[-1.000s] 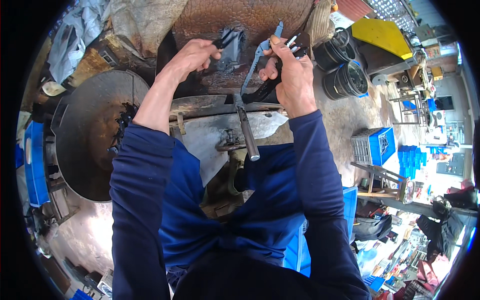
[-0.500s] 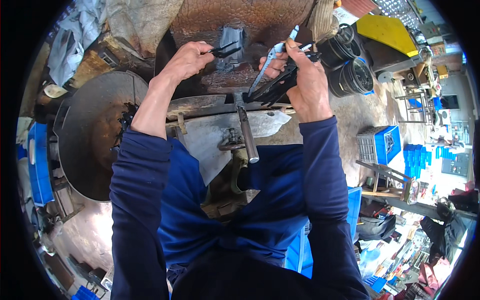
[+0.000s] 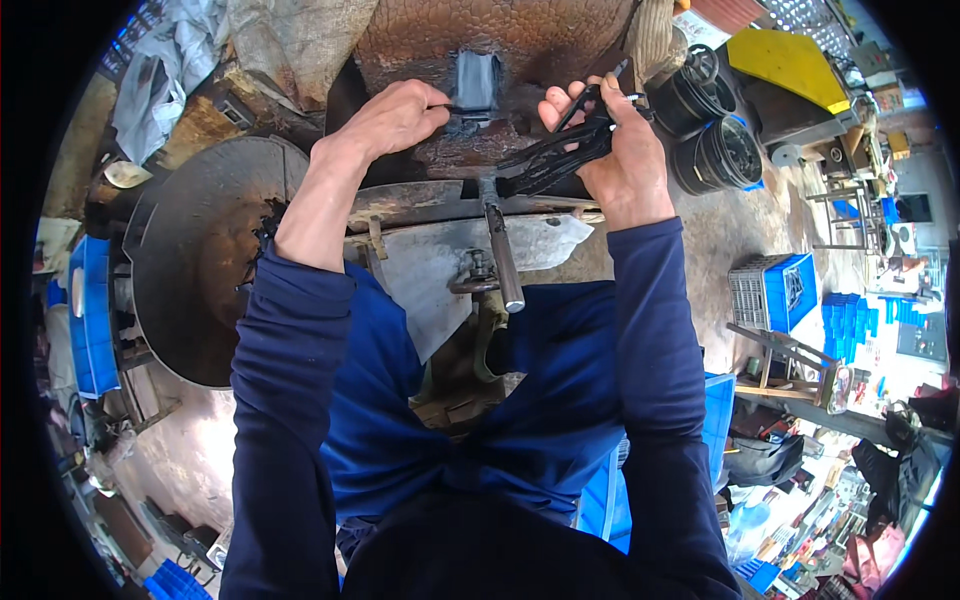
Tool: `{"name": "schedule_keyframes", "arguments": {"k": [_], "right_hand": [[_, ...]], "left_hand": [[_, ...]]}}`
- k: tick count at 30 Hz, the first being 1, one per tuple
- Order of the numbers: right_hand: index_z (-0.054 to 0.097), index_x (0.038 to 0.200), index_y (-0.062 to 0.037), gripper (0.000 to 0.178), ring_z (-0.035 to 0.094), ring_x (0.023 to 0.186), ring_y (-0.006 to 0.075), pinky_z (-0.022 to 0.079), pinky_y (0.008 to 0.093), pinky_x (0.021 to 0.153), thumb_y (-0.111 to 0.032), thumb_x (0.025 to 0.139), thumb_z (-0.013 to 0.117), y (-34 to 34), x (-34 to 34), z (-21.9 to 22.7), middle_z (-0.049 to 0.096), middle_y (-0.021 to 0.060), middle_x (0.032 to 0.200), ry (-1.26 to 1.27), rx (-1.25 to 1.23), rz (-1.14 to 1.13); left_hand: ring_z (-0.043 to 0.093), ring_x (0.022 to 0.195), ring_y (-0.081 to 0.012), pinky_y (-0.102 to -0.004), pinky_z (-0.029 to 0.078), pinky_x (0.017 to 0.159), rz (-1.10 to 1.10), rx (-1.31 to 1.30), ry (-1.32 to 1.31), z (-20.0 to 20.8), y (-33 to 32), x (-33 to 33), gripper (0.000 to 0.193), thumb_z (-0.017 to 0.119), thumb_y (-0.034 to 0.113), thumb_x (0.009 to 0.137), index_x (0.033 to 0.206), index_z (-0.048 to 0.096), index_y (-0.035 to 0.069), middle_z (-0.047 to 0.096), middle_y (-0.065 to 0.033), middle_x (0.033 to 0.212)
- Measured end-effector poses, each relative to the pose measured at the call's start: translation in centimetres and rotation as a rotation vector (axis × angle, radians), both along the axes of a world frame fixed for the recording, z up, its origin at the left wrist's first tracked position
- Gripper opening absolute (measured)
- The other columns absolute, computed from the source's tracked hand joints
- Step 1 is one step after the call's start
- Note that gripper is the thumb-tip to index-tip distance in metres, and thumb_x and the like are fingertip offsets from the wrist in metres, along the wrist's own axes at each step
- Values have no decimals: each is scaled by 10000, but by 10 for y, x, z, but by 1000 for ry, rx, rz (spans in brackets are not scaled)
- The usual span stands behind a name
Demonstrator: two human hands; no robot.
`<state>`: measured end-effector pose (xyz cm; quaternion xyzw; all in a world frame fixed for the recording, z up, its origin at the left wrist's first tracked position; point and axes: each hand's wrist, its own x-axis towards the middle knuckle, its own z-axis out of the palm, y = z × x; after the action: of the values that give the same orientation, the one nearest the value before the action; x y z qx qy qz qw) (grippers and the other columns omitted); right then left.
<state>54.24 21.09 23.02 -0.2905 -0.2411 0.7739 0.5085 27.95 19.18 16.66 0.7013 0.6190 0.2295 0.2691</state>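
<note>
My right hand is closed round a bunch of slender black metal pieces, some with looped ends. Their lower ends point left, and a short light tip sticks up past my thumb. My left hand is pinched together at the left edge of a small grey metal block. Between those fingertips a dark bit shows, mostly hidden, lying against the block's near edge. The block is set in a brown, cracked, crusty surface. A round steel bar juts toward me below it.
On the left stands a wide round metal pan. Two black buckets are at the right, near a yellow panel. A pale sheet hangs over my knees, with a blue crate farther right.
The pale ridged piece that stood upright in my right hand no longer shows there; the black pieces have tilted flatter. The black prongs from my left hand no longer stretch across the block.
</note>
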Motion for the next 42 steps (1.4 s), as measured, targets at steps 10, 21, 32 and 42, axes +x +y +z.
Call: {"name": "schedule_keyframes", "arguments": {"k": [10,21,32,42], "right_hand": [[556,944,-80,88,544,687,169,547,361,754,-158,973,587,-1,-25,8,560,23,750,276,-13,-69],[549,953,-112,108,517,525,159,512,373,529,-190,957,625,-34,-54,16,577,21,748,169,176,-241],[561,977,39,103,407,360,110,386,298,370,-9,894,599,-38,-17,29,626,120,714,-421,340,373],[593,1017,71,148,502,453,103,457,279,443,-41,922,616,-57,-12,38,660,141,791,-542,473,385]], "left_hand": [[639,816,-160,-299,509,793,323,102,-1080,53,-16,94,250,557,216,947,1018,692,18,702,-88,909],[598,706,-152,-293,502,734,542,76,-1893,58,-33,120,231,510,202,945,1003,654,31,643,-45,807],[562,626,-52,-235,459,561,167,301,-1177,81,-34,106,262,709,265,892,943,701,8,633,2,739],[540,704,-27,-200,440,628,88,330,-956,71,-25,90,239,733,235,899,1058,715,57,614,54,787]]}}
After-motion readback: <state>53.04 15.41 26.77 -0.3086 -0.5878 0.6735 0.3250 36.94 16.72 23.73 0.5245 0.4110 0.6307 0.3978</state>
